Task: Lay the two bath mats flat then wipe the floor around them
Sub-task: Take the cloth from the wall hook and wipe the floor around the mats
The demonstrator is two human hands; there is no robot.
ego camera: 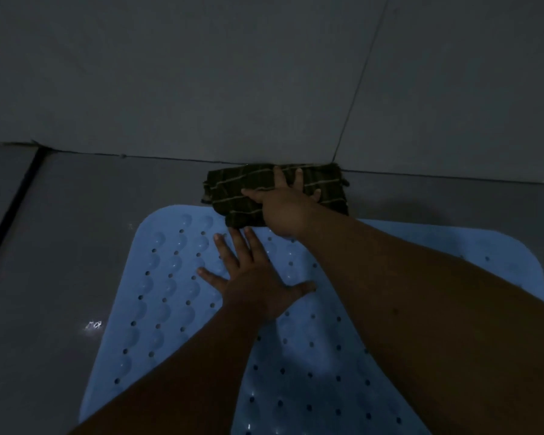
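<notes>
Right hand: the right hand (288, 211) lies spread on the dark checked cloth (258, 191), fingers straight, pressing it to the floor (76, 262); no pinch, no curl.
Left hand: the left hand (252, 277) is splayed flat on the blue bath mat (167, 296), just behind the pressing hand, pinning the mat down.
Cloth: bunched under and beyond the right palm, right up against the foot of the wall (201, 73), its near edge lapping over the mat's far rim.
Mat: flat beneath both forearms, running back toward the person. Only one mat is in view; where the second lies I cannot tell.
Handling, cloth: soft and light, I reckon; it will ruck and slide, so a flat palm at its middle looks the way to drive it.
Handling, mat: looks rubbery, pliant, dotted with holes and bumps; likely to creep on smooth tile unless weighted.
Around: a dark grout line (19, 196) well off to the left of the hands.
In the way: the wall stops any push forward, and the mat's rim may catch the cloth on the pull back.
</notes>
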